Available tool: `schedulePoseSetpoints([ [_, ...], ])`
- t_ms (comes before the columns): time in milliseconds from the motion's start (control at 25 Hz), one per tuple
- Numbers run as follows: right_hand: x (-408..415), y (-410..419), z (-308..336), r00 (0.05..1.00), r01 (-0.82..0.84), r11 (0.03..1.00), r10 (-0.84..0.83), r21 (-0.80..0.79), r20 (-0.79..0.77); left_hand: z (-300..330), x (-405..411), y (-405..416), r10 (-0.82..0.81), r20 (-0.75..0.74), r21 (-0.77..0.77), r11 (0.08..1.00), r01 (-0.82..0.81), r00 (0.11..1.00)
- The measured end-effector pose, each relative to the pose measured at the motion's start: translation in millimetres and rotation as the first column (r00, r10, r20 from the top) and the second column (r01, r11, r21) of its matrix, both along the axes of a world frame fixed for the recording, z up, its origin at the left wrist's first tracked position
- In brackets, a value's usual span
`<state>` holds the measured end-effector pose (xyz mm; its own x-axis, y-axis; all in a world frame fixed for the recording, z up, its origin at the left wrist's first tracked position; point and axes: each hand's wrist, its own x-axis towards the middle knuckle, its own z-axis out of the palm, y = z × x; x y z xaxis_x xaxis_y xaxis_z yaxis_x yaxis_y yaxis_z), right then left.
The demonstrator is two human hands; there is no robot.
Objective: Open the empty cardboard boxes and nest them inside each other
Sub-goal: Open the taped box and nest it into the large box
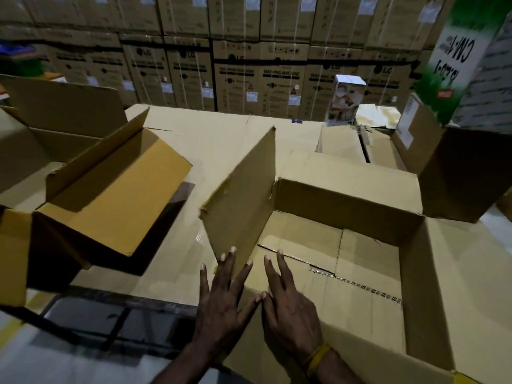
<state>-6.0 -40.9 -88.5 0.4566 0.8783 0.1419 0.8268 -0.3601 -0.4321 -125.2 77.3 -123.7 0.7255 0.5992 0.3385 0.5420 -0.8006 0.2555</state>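
Note:
A large open cardboard box (415,273) stands in front of me, empty inside, its left flap (243,200) standing upright. My left hand (221,303) lies flat with fingers spread against the base of that flap at the box's near-left corner. My right hand (288,306) rests with straight fingers on the near wall beside it, thumbs almost touching. A smaller open box (110,200) lies tilted on its side to the left, its opening facing me. Another open box (55,128) sits behind it at the far left.
Flattened cardboard sheets (216,139) cover the work surface. A tall dark carton (465,173) stands at the right, a green-and-white box (454,59) above it. A small white product box (343,101) stands at the back. Stacked washing-machine cartons (260,70) form the back wall.

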Motion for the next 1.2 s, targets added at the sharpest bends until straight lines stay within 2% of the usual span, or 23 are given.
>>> schedulePoseSetpoints([
  [240,-2.4,2.3,-2.6,0.995,0.015,0.998,-0.010,-0.056,0.097,-8.9,-3.7,9.0,0.032,0.011,-0.065,0.997,-0.031,0.999],
  [360,-2.3,2.4,-6.0,0.989,-0.016,1.000,0.018,-0.015,0.145,-13.0,-2.2,6.0,0.055,0.032,-0.160,0.986,-0.049,0.998],
  [520,0.7,3.0,-11.0,0.980,-0.004,0.999,0.011,-0.036,0.201,-4.0,-2.0,8.6,0.100,0.060,-0.285,0.955,-0.079,0.993],
  [600,-0.2,4.3,-12.5,0.974,0.030,0.999,-0.023,-0.028,0.226,5.3,-1.7,13.1,0.085,0.080,-0.277,0.959,-0.060,0.993],
  [720,1.0,1.7,-15.0,0.968,0.067,0.995,-0.081,0.068,0.239,12.9,-3.7,16.0,0.048,0.077,-0.231,0.972,-0.029,0.996],
  [800,1.3,-5.5,-17.0,0.954,0.159,0.983,-0.176,0.088,0.245,15.1,-6.2,14.5,0.026,0.012,-0.255,0.967,-0.021,1.000],
  [880,2.4,-22.3,-20.3,0.925,0.305,0.951,-0.307,0.044,0.226,18.8,-6.4,13.2,-0.012,-0.122,-0.284,0.958,-0.024,0.993],
  [1000,8.0,-63.6,-21.2,0.834,0.530,0.847,-0.515,-0.032,0.198,32.8,-1.4,9.7,-0.059,-0.276,-0.293,0.956,-0.026,0.959],
  [1080,12.0,-93.5,-17.3,0.755,0.649,0.758,-0.631,-0.066,0.181,36.6,1.2,8.7,-0.074,-0.283,-0.309,0.951,-0.017,0.956],
  [1200,17.0,-131.1,-14.9,0.640,0.768,0.637,-0.757,-0.068,0.132,29.7,-0.5,7.6,-0.089,-0.199,-0.350,0.936,0.014,0.976],
])
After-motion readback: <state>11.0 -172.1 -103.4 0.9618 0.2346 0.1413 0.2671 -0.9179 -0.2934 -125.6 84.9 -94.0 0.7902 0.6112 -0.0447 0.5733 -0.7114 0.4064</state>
